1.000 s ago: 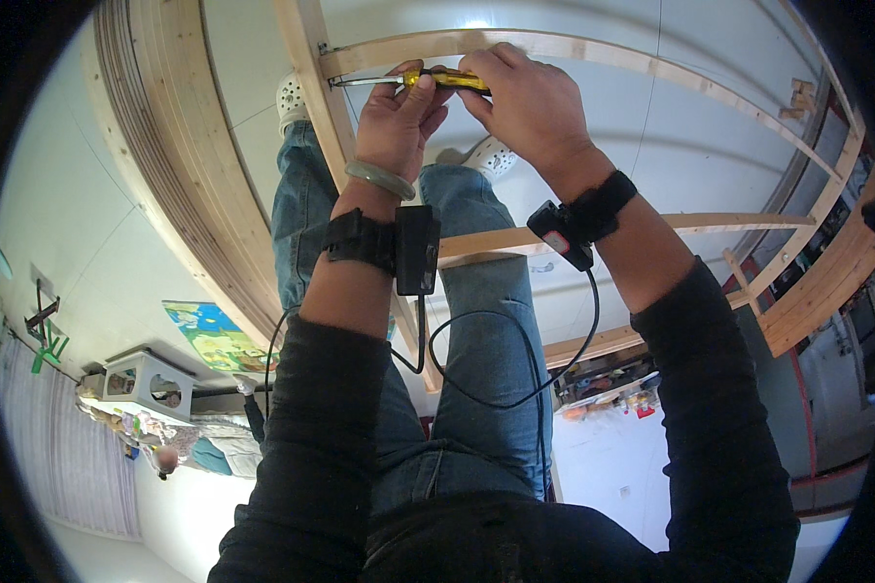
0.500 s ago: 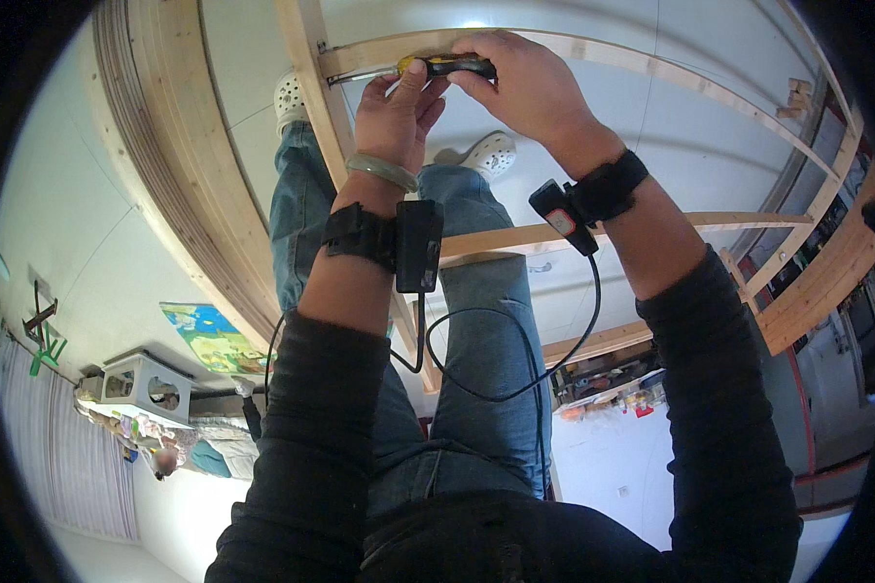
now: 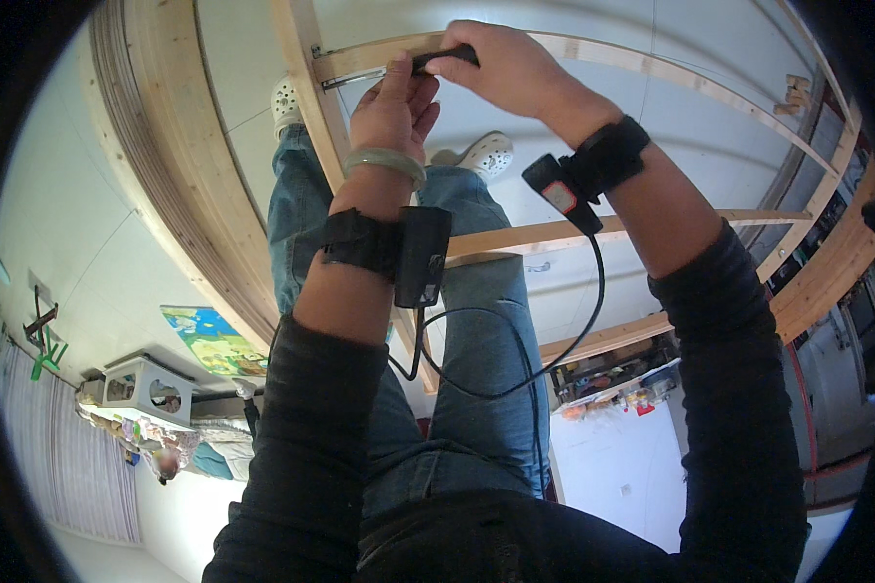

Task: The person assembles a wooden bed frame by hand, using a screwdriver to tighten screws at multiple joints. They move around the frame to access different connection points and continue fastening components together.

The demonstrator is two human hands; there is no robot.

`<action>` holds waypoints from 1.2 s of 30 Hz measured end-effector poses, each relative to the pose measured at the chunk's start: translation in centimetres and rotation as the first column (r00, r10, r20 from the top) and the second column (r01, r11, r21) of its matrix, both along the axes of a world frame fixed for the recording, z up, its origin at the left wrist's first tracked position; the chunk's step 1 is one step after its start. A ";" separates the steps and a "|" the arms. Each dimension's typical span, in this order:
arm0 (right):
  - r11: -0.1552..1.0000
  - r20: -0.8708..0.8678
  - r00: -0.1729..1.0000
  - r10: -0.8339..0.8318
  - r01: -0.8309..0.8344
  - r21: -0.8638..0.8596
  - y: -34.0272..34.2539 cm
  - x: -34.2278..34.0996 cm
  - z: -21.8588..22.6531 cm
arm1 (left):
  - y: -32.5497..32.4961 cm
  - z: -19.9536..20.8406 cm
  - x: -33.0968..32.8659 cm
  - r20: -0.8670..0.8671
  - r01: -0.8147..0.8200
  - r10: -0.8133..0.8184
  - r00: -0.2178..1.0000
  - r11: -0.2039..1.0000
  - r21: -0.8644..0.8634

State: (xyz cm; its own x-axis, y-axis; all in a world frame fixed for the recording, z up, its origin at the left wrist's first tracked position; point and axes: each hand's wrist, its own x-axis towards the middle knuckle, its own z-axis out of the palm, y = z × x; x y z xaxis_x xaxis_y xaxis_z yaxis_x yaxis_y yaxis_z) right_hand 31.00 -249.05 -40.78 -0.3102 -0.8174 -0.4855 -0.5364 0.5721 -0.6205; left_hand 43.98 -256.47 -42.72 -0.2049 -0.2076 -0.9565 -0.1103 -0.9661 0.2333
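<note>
A screwdriver (image 3: 445, 59) with a dark handle lies nearly level at the top of the view. Its metal shaft points left to the joint where a wooden rail (image 3: 593, 51) meets a wooden post (image 3: 311, 87). My right hand (image 3: 520, 76) is closed round the rear of the handle. With thumb and fingertips, my left hand (image 3: 387, 119) pinches the front of the screwdriver, near where shaft and handle meet. The tip sits against the post at the joint; whether a screw is under it is too small to tell.
My legs in jeans stand among the frame's rails; a lower rail (image 3: 642, 231) crosses in front of them. Stacked curved boards (image 3: 180, 165) stand at left. A cable (image 3: 486, 396) loops between my wrist devices. Small wood blocks (image 3: 796, 94) lie far right. Another person is at lower left.
The screwdriver handle has turned: its yellow part showed before, and now mostly black shows. My right hand has shifted slightly left and up with it; my left hand stays at the front.
</note>
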 end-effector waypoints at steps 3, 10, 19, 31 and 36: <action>0.974 -0.224 0.971 0.083 -0.127 -0.189 0.7 0.5 -0.5 | -0.2 -0.2 0.1 -0.105 -0.036 0.045 0.993 0.996 0.086; 0.973 -0.043 0.984 -0.176 0.167 -0.157 1.2 2.4 1.3 | 1.3 -1.4 0.9 -0.187 -0.157 0.147 0.971 0.987 -0.039; 0.916 0.580 0.709 -0.401 0.329 0.230 1.7 0.0 0.4 | 0.3 -1.5 1.9 -0.290 -0.045 0.054 0.955 0.998 0.037; 0.822 0.510 0.646 -0.568 0.411 0.395 2.0 1.8 1.5 | 0.0 -1.3 2.0 -0.236 0.065 -0.070 0.969 0.997 -0.031; 0.952 0.060 0.979 -0.193 0.202 -0.229 1.1 1.2 0.0 | -0.6 -0.9 1.7 -0.256 0.030 -0.010 0.967 0.997 0.074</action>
